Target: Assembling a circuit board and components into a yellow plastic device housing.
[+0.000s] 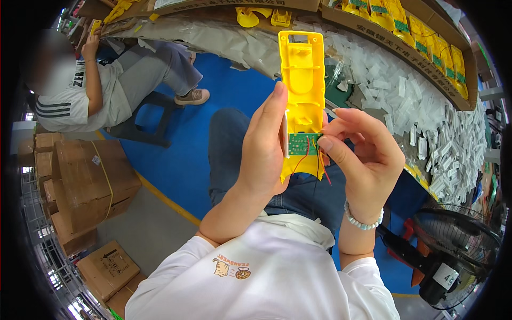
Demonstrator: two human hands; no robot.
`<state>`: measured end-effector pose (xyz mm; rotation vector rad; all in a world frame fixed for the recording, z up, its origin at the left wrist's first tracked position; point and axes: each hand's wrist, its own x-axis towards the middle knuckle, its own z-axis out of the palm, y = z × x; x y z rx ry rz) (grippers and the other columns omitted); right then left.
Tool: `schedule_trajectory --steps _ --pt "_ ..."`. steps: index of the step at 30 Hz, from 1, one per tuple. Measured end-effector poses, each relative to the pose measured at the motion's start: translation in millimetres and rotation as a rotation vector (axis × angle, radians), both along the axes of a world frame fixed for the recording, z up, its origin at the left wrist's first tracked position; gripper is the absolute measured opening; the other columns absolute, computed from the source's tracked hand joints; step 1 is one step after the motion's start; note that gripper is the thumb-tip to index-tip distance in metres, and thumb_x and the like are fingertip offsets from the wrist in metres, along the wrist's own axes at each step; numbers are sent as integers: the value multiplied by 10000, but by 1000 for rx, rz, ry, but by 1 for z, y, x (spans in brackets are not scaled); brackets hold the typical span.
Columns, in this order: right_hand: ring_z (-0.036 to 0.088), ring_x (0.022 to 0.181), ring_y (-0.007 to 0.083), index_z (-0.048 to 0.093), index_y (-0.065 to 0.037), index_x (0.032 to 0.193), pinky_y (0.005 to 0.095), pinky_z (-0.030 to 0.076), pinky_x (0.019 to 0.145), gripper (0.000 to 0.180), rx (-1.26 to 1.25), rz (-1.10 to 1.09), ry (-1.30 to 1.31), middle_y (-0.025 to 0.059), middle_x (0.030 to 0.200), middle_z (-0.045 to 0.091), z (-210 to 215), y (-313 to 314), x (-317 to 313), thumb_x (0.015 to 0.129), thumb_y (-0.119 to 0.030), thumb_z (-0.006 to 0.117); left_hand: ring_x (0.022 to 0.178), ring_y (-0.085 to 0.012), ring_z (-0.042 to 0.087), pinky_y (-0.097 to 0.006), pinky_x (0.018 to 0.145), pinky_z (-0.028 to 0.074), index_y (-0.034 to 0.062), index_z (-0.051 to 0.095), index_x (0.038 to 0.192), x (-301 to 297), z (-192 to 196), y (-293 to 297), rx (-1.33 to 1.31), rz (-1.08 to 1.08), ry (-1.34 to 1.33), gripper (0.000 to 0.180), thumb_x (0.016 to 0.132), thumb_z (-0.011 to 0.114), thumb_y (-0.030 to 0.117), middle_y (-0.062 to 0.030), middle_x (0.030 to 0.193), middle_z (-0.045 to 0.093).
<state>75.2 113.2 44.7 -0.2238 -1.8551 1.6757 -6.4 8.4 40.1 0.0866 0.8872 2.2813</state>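
A long yellow plastic housing (303, 109) is held upright over my lap, its ribbed inner side facing me. My left hand (265, 141) wraps round its left edge, thumb along the side. Across the lower part of the housing sits a small green circuit board (298, 145); thin red, black and yellow wires hang from it. My right hand (362, 154) is at the board's right edge, thumb and forefinger pinched near the wires. Whether a wire or the board's edge is between those fingertips is hard to make out. A beaded bracelet circles my right wrist.
Ahead, the bench carries a heap of small clear-white plastic pieces (384, 80) and a cardboard box (469, 98) of yellow housings with green boards. A black fan (453, 250) stands at right. Cartons (93, 178) are stacked at left, near a seated co-worker (106, 93).
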Motion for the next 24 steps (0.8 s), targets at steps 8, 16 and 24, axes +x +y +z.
schedule_trajectory --steps 8,16,24 --pt "564 823 137 618 48 1049 259 486 694 376 -129 131 88 117 1020 619 -3 6 0 692 100 726 746 -160 645 -294 580 544 21 515 1170 3 2 -6 61 -108 26 446 1001 352 400 -106 921 627" --pt "561 799 132 526 86 1199 261 546 644 561 -584 397 11 152 1055 590 1 11 2 680 110 740 584 -190 601 -302 477 538 -23 402 1312 8 10 -9 37 -200 63 611 990 221 464 -132 814 582" --pt "574 696 134 516 95 1237 240 526 582 562 -629 478 15 101 856 584 -2 14 8 708 132 703 558 -175 587 -291 489 523 -41 389 1324 13 14 -6 22 -206 66 622 993 212 455 -120 766 570"
